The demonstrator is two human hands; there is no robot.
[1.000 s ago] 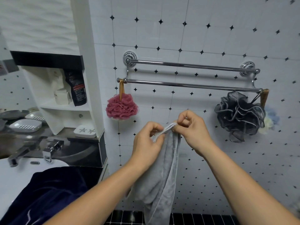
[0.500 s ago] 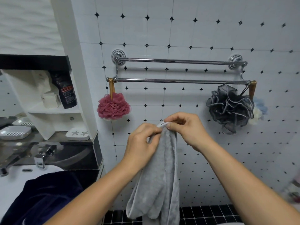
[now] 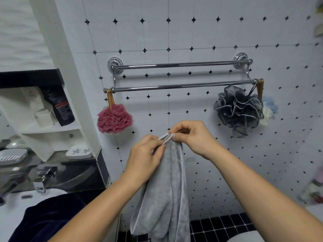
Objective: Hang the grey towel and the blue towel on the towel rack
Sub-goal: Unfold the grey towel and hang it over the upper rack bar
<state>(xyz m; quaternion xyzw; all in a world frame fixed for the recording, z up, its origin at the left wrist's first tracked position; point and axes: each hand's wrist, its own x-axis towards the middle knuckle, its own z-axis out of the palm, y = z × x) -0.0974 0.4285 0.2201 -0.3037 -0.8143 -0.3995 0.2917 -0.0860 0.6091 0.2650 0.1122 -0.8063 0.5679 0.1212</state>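
Head view: both hands (image 3: 167, 147) pinch white-trimmed top edge of grey towel (image 3: 166, 193), fluffy, bunched, hanging.

Head view, forward and down, near tiled wall (image 3: 192, 35)

The blue towel (image 3: 47, 219) was draped on the white sink (image 3: 12, 215) at near left; a pink pouf (image 3: 114, 120) and a dark pouf (image 3: 239, 110) were hung from the towel rack (image 3: 183, 85).
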